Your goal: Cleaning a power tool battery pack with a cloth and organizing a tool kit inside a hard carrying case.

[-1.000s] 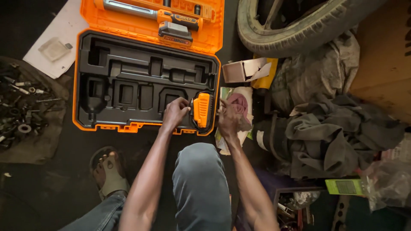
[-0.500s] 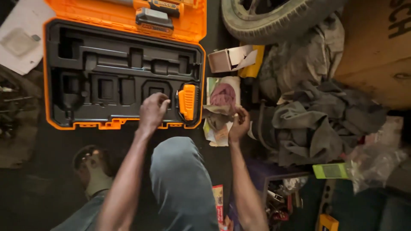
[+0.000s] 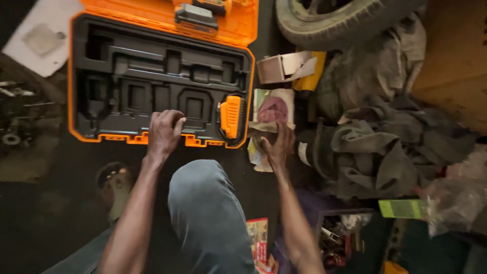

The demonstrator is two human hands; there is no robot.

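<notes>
Nearest, the left hand (image 3: 163, 133) rests curled on the front edge of the open case (image 3: 152, 76), gripping nothing. Rightward, the right hand (image 3: 278, 147) presses flat on paper (image 3: 273, 109). Beyond lies a tyre (image 3: 335, 23).

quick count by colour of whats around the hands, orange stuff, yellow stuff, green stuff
Orange: 2, the open tool case under the left hand and the orange block in its right end
Yellow: 1, the yellow packet beyond the right hand
Green: 1, the green box
Total: 4
</notes>
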